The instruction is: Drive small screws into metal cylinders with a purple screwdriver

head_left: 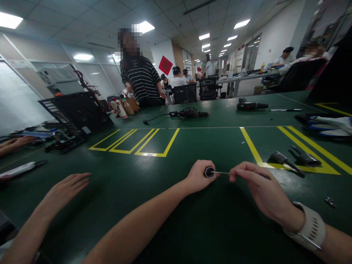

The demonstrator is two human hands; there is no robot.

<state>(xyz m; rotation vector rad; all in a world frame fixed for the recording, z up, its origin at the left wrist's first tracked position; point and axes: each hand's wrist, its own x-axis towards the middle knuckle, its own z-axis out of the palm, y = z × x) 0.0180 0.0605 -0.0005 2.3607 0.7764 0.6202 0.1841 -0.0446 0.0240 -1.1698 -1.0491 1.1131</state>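
My left hand (198, 176) is wrapped round a black cylindrical part (209, 172), its round end with a pale rim facing right. A thin metal rod (222, 172) reaches from that end to my right hand (261, 187), which pinches it between thumb and fingers. Whether the rod has a handle is hidden in the palm. A light watch strap (309, 225) is on my right wrist. Right of my hands lie two dark cylindrical parts, one with a shaft (282, 159) and another (306, 157), over yellow tape. Some small metal pieces (330, 201) lie nearer.
Another person's hand (64, 189) extends over the green table (154, 220) at left. Farther back are a cabled dark device (189, 113), a power drill (251, 104) and a pen (285, 110). Blue-white gloves (331, 126) lie right. A person in stripes (141, 79) stands behind.
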